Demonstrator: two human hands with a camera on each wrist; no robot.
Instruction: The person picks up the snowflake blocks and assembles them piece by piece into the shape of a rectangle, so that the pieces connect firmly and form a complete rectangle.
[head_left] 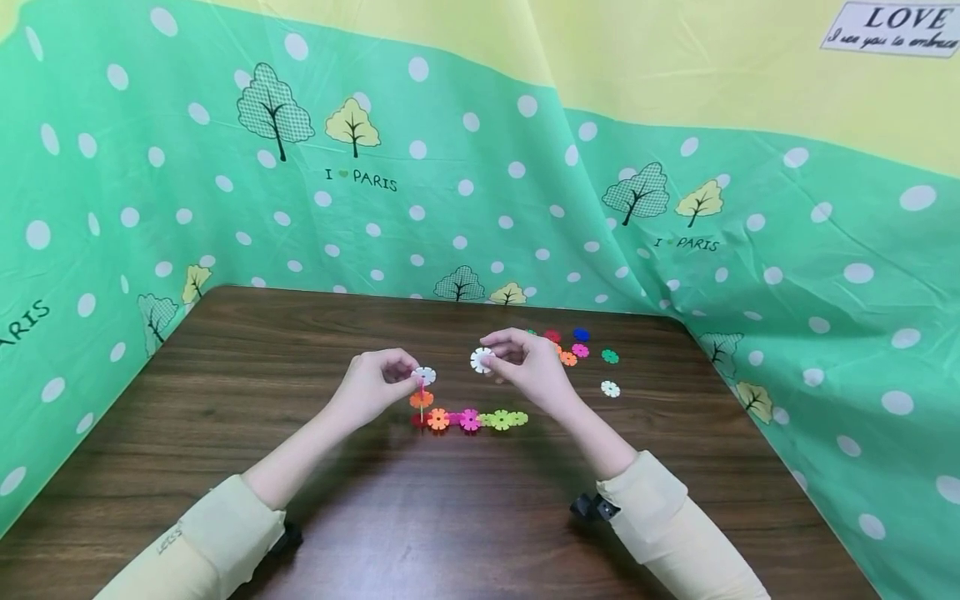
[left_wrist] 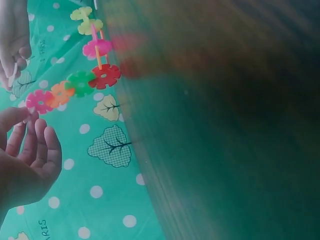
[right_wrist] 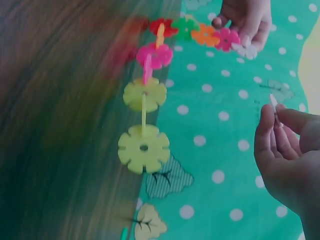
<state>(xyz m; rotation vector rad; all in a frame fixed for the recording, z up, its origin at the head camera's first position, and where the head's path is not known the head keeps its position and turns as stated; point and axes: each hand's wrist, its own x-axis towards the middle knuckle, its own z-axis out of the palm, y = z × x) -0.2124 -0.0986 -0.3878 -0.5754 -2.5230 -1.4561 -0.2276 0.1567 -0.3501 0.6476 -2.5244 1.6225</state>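
Observation:
My left hand pinches a white snowflake disc between thumb and fingers. That disc is at the upper end of a chain of slotted snowflake discs, which rises from a red disc through green, orange and pink ones. From the red disc the chain also runs to the right, past a pink disc, to yellow-green discs at the far end. To the right of the left hand, my right hand pinches a loose white snowflake disc. The two white discs are apart.
Loose discs lie behind and right of the right hand: a blue disc, a green disc, a white disc and several others. A brown wooden table carries everything. Green dotted cloth hangs around its back and sides.

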